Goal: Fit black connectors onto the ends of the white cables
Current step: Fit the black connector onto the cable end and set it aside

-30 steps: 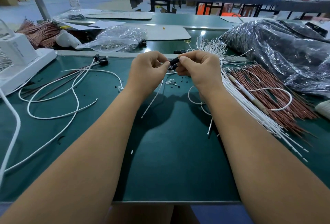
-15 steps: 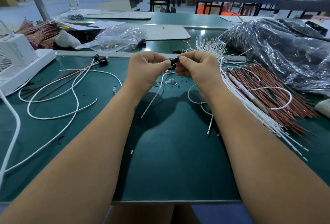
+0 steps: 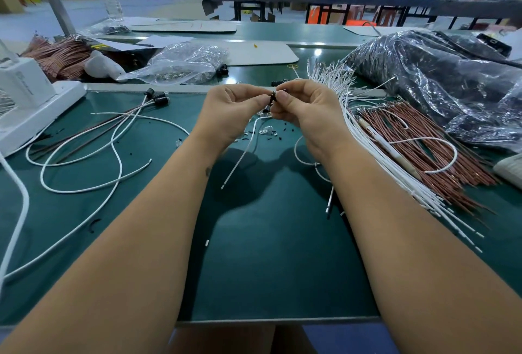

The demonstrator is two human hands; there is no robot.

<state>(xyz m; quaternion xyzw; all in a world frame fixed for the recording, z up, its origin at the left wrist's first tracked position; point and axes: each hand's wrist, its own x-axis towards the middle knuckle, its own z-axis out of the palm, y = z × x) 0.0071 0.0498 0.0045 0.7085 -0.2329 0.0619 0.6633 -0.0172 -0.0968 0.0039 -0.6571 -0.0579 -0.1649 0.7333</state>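
We held both hands raised over the middle of the green bench, close together and nearly touching at the fingertips. Our left hand had its fingers curled, thumb and forefinger pinching the black connector from the left; our right hand pinched it from the right, thumb on the near side. A thin wire end stuck up just above the connector, between our fingertips. One white cable hung from under our hands and ran down to the bench, its free end lying on the surface; whether it was already seated in the connector we could not tell. Small black bits lay scattered on the bench beneath our hands. To the left lay loose white cables, some with black connectors already on their far ends. To the right lay a bundle of white cables beside a bundle of brown wires, with a dark plastic bag behind them. A clear bag sat further back on the left.
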